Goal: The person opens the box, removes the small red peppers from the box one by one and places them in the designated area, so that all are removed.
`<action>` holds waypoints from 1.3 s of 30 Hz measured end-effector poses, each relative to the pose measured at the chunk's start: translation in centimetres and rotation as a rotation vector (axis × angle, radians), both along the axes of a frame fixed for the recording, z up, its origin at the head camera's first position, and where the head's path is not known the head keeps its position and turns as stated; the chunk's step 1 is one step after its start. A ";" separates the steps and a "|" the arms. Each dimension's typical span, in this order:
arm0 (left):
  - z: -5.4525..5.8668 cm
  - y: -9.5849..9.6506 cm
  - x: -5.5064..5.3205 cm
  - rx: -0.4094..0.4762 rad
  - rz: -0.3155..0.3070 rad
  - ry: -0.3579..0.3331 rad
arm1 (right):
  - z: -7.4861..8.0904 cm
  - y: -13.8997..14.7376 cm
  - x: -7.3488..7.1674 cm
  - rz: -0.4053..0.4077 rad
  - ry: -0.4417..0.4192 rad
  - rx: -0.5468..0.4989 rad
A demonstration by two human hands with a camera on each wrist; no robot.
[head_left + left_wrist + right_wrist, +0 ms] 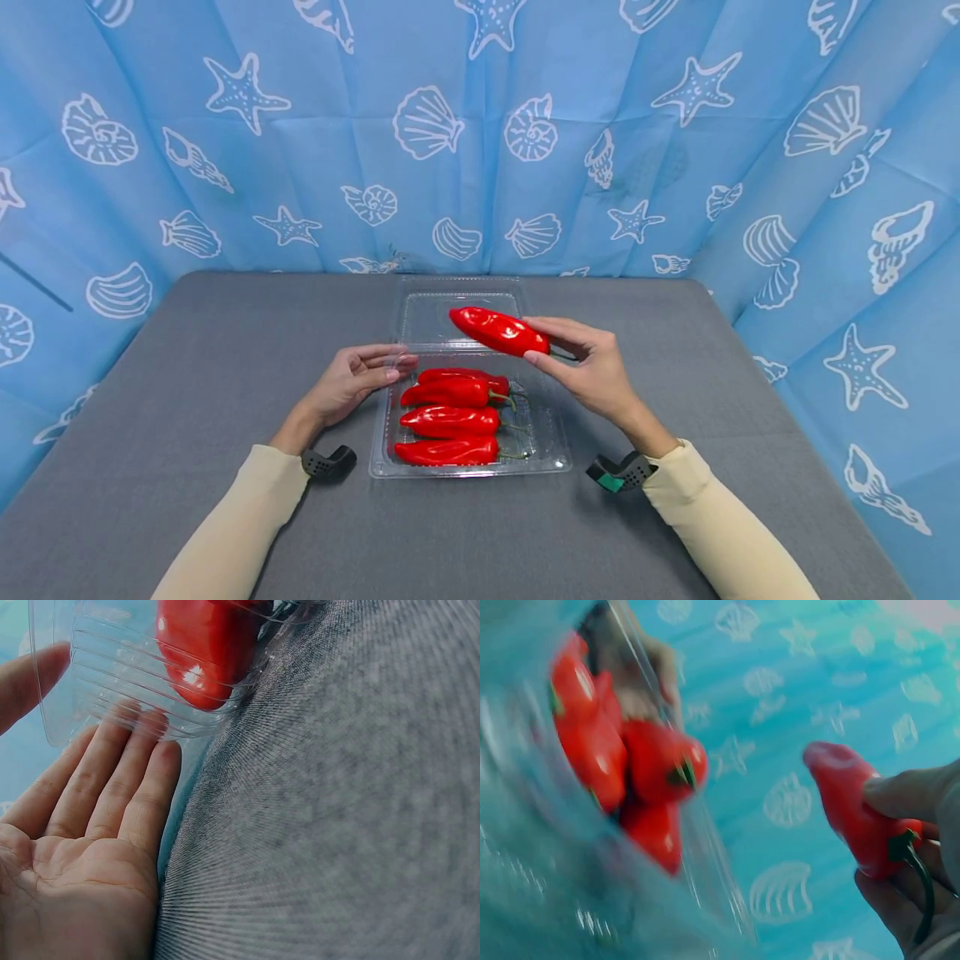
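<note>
A clear plastic clamshell box (pixel 551 433) lies on the table, its lid (pixel 423 321) folded back to the far side. Several glossy red peppers (pixel 450 421) with green stems lie in it side by side, tips to the left. Above the box's right back part, my right hand (pixel 588 367) holds another red pepper (pixel 495 329) near its stem end, between thumb and fingers; the right wrist view shows its green stem (pixel 924 900) hanging down. At the box's left wall, my left hand (pixel 352 383) touches the plastic with its fingers (pixel 112 780) extended and the palm facing it.
A grey cloth-covered table (pixel 225 375) spreads around the box. Behind it and along the sides hangs a blue curtain (pixel 487 192) printed with white shells and starfish. A dark wrist device (pixel 622 473) sits at each sleeve cuff.
</note>
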State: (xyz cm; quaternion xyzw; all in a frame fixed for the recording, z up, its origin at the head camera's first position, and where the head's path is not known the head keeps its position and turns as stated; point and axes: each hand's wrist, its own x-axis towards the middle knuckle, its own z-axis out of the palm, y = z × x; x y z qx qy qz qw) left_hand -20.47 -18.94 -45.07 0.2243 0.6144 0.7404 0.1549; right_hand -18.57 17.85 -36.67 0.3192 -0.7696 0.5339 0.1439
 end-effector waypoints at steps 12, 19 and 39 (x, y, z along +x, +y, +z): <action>-0.1 0.1 0.2 -0.008 0.009 -0.003 | -2.6 4.0 -4.0 -0.379 -0.168 -0.191; -0.1 0.1 0.2 -0.030 0.015 -0.008 | -5.5 5.3 -5.2 -0.527 -0.254 -0.176; 0.0 -0.1 0.0 -0.035 0.017 0.000 | -8.7 5.3 -5.8 -0.648 -0.281 0.002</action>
